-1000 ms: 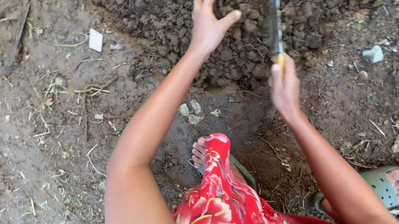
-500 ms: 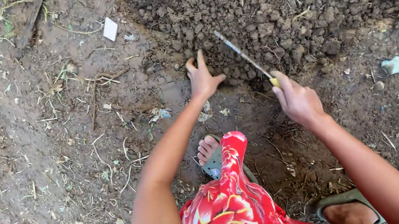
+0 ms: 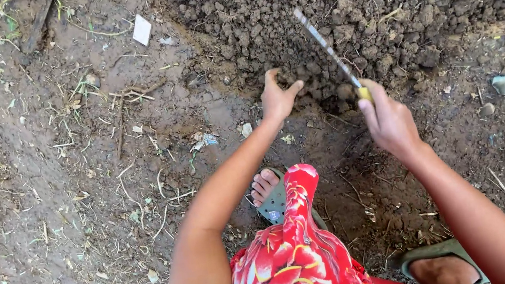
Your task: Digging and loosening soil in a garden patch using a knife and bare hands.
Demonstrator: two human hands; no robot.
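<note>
Looking down from head height, a squatting person's two bare arms are being seen reaching toward a heap of dark, clumpy soil [image 3: 379, 0] that is filling the upper right of the frame. A long narrow blade with a yellow handle [image 3: 327, 49] is being gripped by the right hand [image 3: 390, 121], right of centre, the fingers being closed around the handle so that only a sliver of yellow is showing at the top of the fist. The blade's long axis is running diagonally, from the fist up and to the left, and its tip is pointing toward the upper middle of the frame, over the lower edge of the soil heap. The left hand [image 3: 276, 98] is being held just left of centre, fingers loosely spread and curled, nothing being gripped, its fingertips touching the crumbled earth at the foot of the heap. The blade is lying to the right of this hand and slightly above it, near but apart; whether its tip is touching soil cannot be told. A red flowered garment [image 3: 298, 256] and a sandalled foot [image 3: 267, 190] are being shown at bottom centre
</note>
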